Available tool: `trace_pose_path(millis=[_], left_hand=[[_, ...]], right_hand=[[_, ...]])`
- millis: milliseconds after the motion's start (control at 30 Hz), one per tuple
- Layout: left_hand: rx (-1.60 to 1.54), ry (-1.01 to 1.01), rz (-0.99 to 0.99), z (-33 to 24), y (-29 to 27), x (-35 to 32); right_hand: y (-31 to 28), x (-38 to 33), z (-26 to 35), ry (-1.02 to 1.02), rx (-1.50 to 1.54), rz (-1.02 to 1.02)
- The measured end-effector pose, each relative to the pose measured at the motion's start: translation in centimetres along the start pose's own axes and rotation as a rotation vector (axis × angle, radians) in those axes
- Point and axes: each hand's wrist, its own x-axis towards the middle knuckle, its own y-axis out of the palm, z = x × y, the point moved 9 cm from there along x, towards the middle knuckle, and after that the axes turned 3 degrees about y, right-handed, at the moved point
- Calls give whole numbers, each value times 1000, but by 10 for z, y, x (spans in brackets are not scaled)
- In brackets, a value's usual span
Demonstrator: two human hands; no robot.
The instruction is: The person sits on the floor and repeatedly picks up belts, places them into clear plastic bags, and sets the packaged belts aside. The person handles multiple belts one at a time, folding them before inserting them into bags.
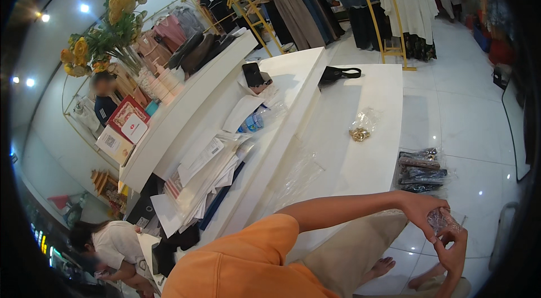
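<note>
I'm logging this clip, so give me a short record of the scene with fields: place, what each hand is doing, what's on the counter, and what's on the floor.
place: clothing shop with a white counter and garment racks
left hand: grips a small clear plastic bag from above
right hand: fingers touch the same bag from below
on counter: clear bag with gold-coloured items, black pouch, water bottle, papers
on floor: packed dark items in clear bags
others: a person at lower left

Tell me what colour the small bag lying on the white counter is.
The small bag is black, clearest in the head view.
</note>
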Motion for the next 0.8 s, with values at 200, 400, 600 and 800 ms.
trace_pose_path(millis=[200, 400, 600, 800], left_hand=[[-89, 5, 55, 5, 1, 22], [-241, -18, 11, 18, -1, 43], [-1028, 20, -234, 63, 4, 55], [-1503, -56, -363, 151, 58, 43]], right_hand=[[-29, -7, -15, 3, 27, -182], [-76, 8, 8, -23, 172, -322], [-135, -18, -41, 307, 234, -779], [-103, -9, -112, 632, 113, -666]])
